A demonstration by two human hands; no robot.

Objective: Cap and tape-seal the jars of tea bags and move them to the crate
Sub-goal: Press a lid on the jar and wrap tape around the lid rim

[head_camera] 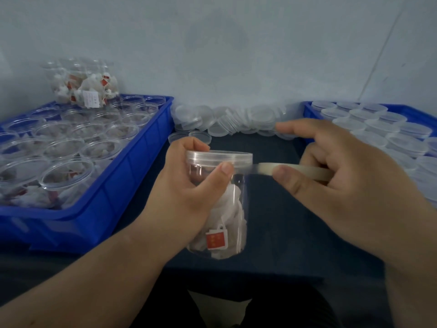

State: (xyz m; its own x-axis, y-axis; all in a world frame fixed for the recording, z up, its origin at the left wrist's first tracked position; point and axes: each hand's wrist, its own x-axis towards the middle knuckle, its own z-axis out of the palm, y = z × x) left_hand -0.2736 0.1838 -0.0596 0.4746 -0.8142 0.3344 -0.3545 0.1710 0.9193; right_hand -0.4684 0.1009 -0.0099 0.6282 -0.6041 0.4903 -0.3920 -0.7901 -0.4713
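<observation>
Right, from my end the left hand [186, 188] is wrapped round a clear plastic jar [238, 223], fingers curled behind it and the thumb [222, 171] pressed flat against the seam just under the lid [220, 156]. The jar is held above the dark blue tabletop [283, 221], between the two crates, upright with a slight tilt. It is a smooth, straight-walled cylinder, and the lid is a shallow translucent disc seated on its mouth. Inside I can see crumpled white tea bags [233, 209], soft and papery, and one small red tag [216, 238] on a string against the wall.

The right hand [343, 183] grips a tape roll [309, 172], a thin pale ring. Its thumb lies along the outer face, the lower fingers are curled about the ring, and the index finger [305, 129] points out straight. A glossy clear strip of tape [254, 167] runs taut from the roll to the jar's seam, where it meets the left thumb.

To the left, a blue hard-plastic crate [132, 183] holds rows of open jars [63, 147] with tea bags, and one more filled jar [82, 84] stands on top of them at the back. Loose lids [231, 121] are heaped along the wall. At the right, a second blue crate [307, 112] carries capped jars [378, 129], packed side by side.
</observation>
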